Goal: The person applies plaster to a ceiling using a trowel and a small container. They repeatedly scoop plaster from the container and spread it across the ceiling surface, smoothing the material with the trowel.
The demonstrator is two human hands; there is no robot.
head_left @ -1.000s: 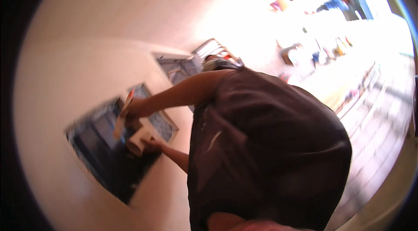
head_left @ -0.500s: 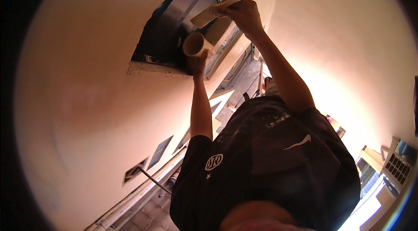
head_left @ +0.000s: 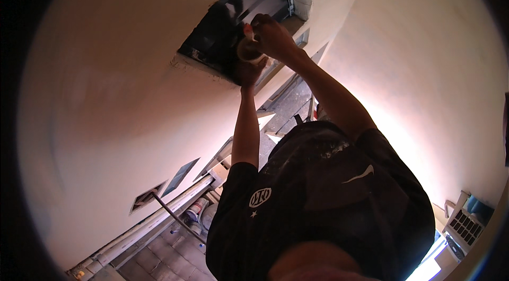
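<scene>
Both my arms reach up to a dark rectangular opening (head_left: pixel 222 32) cut in a cream plastered surface. My left hand (head_left: pixel 248 72) holds a small round cup (head_left: pixel 249 52) from below, just under the opening's edge. My right hand (head_left: pixel 271 34) is closed around a flat-bladed tool with a red end (head_left: pixel 246 30) and hovers right over the cup, touching or nearly touching it. The blade itself is mostly hidden behind the hand and cup. My dark short-sleeved shirt (head_left: pixel 318 196) fills the lower middle.
The cream wall (head_left: pixel 106 122) spreads left and right of the opening. Pale pipes (head_left: pixel 154 220) and a thin bent rod run at the lower left, above grey floor tiles with a few containers (head_left: pixel 197 209). A white grilled unit (head_left: pixel 466 222) sits at the lower right.
The view swung sharply between the earliest frame and now. Since half a second ago my right hand has come down from the opening's edge with the tool to the cup in my left hand.
</scene>
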